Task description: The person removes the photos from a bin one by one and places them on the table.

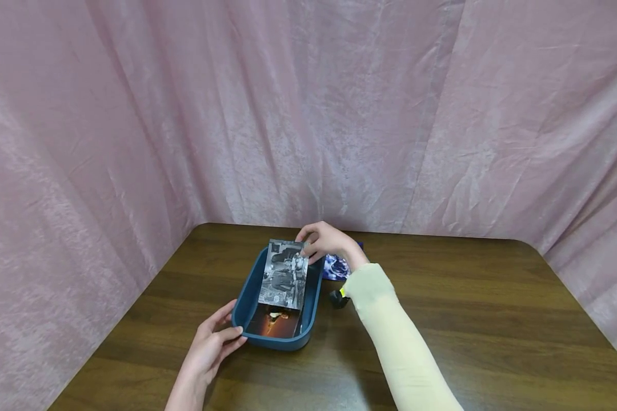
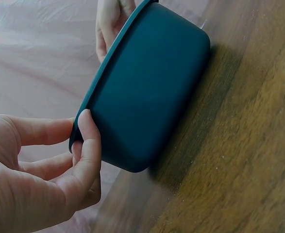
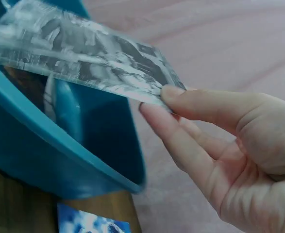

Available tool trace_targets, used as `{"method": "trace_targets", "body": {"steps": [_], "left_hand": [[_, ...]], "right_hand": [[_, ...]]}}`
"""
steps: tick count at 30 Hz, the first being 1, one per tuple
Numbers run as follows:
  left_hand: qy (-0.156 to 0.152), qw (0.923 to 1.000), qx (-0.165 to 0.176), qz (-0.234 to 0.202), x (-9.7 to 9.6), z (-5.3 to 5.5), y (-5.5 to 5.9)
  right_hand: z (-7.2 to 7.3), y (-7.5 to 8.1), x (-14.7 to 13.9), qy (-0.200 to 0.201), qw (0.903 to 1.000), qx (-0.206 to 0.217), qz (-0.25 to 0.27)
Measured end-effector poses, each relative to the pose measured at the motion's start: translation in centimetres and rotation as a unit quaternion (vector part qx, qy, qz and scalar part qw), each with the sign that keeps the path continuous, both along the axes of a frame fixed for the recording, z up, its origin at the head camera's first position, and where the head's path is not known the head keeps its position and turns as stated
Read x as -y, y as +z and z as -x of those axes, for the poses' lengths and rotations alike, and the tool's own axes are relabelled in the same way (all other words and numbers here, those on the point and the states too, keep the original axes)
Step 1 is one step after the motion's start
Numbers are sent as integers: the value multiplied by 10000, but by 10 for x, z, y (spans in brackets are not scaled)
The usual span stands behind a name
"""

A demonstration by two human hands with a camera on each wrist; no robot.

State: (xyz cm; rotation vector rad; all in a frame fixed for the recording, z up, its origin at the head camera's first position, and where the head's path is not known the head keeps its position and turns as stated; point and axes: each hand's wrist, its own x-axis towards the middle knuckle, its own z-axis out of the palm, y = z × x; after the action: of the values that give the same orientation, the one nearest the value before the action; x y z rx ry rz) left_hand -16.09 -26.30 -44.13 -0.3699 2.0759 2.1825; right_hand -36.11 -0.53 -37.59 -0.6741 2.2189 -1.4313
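A dark teal plastic basin [image 1: 275,343] with rounded corners stands on the table. My left hand [image 1: 208,345] grips its near left corner, thumb and fingers on either side of the rim, as the left wrist view shows. My right hand [image 1: 326,240] pinches a black-and-white photo print [image 3: 91,56] by one corner, between thumb and fingertips. This photo [image 1: 283,277] slants over the basin, its far end reaching above the rim. Beneath it, on the basin floor, lies a dark print with an orange glow [image 1: 277,324], partly covered.
A blue-and-white picture card [image 1: 334,268] lies on the brown wooden table [image 1: 468,308], just right of the basin and partly behind my right wrist. A small black device [image 1: 337,299] sits at that wrist. Pink curtains [image 1: 313,114] hang behind the table.
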Motion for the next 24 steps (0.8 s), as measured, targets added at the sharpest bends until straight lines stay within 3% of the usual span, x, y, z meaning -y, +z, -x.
{"method": "trace_targets", "body": {"steps": [3, 14, 24], "left_hand": [[-4, 10000, 6, 9, 0, 0, 0], [-22, 10000, 0, -56, 1, -2, 0], [-206, 9998, 40, 41, 6, -8, 3]], "right_hand": [[1, 4, -12, -84, 9997, -20, 216], [13, 7, -73, -1032, 9907, -334, 820], [25, -22, -140, -2226, 9661, -172, 1297]]}}
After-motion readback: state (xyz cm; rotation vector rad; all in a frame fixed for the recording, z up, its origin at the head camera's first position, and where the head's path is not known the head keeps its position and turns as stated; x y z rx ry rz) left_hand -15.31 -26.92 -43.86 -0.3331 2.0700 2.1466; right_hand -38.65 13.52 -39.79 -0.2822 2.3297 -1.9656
